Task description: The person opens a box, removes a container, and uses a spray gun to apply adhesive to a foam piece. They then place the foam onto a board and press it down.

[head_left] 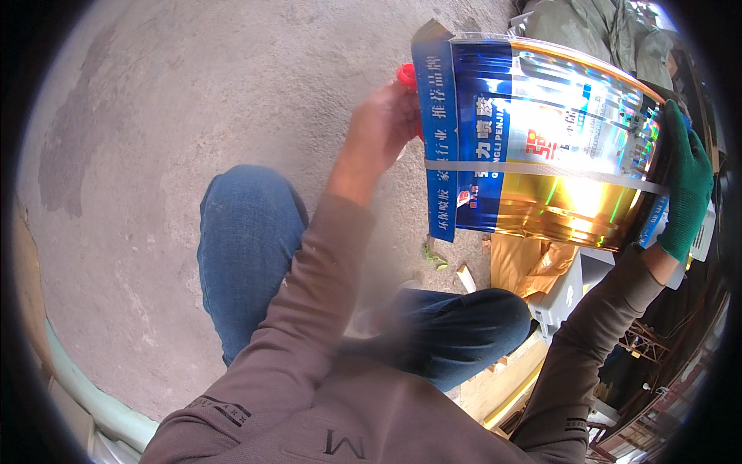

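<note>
A shiny metal pail [576, 116], gold, blue and silver with a printed label, is tilted onto its side in front of me. A blue printed band [438, 139] edges its left end, and a pale plastic strap [541, 168] runs along its length. My right hand [690, 174], in a green knitted glove, grips the pail's right end. My bare left hand [384, 124], slightly blurred, is closed around a red plastic piece [406, 76] beside the banded end. The pail and the hand itself hide part of that piece and some fingertips.
Below me is a rough concrete floor [170, 100]. My jeans-covered knees [251, 232] are bent beneath the pail. An orange-yellow bag [522, 263] and a grey case [560, 301] lie below the pail. A grey-green cloth [576, 27] is behind it.
</note>
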The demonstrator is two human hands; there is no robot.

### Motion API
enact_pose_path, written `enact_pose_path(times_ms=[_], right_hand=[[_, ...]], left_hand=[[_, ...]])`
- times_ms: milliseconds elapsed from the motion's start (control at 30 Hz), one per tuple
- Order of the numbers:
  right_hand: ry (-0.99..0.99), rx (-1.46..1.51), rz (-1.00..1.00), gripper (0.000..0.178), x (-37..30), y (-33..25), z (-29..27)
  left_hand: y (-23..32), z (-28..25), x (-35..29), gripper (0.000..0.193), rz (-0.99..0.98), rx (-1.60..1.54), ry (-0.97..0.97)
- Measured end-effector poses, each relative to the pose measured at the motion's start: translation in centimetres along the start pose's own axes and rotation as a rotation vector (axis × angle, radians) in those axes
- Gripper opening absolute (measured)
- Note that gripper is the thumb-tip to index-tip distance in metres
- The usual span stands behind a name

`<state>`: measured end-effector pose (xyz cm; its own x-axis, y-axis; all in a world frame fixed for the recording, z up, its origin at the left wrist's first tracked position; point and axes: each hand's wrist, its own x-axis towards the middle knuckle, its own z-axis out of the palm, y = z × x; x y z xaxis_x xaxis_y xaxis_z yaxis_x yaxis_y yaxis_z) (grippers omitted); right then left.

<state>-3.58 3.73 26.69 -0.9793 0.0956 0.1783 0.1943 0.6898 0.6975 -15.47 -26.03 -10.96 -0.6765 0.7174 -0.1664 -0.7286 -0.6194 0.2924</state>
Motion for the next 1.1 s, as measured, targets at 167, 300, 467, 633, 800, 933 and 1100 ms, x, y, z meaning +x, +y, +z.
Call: enact_pose_path(times_ms=[167, 300, 467, 633, 800, 933, 1100], right_hand=[[0.012, 0.118, 0.078, 0.049, 0.04, 0.04, 0.24], [0.009, 0.075, 0.028, 0.047, 0.10, 0.23, 0.23], [0.026, 0.085, 0.059, 0.046, -0.04, 0.28, 0.38], [0.032, -0.017, 0.031, 0.045, 0.01, 0.10, 0.50], [0.026, 0.006, -0.002, 0.045, 0.10, 0.08, 0.13], [0.023, -0.060, -0.047, 0.055, 0.12, 0.06, 0.04], [0.018, 0.119, 0.050, 0.052, 0.28, -0.15, 0.12]], left_hand=[[-0.07, -0.44, 0.09, 0.039, -0.028, -0.028, -0.013], [0.00, -0.62, 0.06, 0.039, -0.033, -0.019, -0.013], [-0.04, -0.16, 0.05, 0.038, -0.023, -0.019, 0.022], [0.26, 0.05, -0.03, 0.038, -0.020, -0.024, -0.004], [0.29, 0.10, -0.27, 0.038, -0.016, 0.032, 0.040], [0.30, 0.18, -0.20, 0.038, -0.024, 0.011, 0.030], [0.16, 0.16, -0.29, 0.039, -0.023, 0.025, 0.057]])
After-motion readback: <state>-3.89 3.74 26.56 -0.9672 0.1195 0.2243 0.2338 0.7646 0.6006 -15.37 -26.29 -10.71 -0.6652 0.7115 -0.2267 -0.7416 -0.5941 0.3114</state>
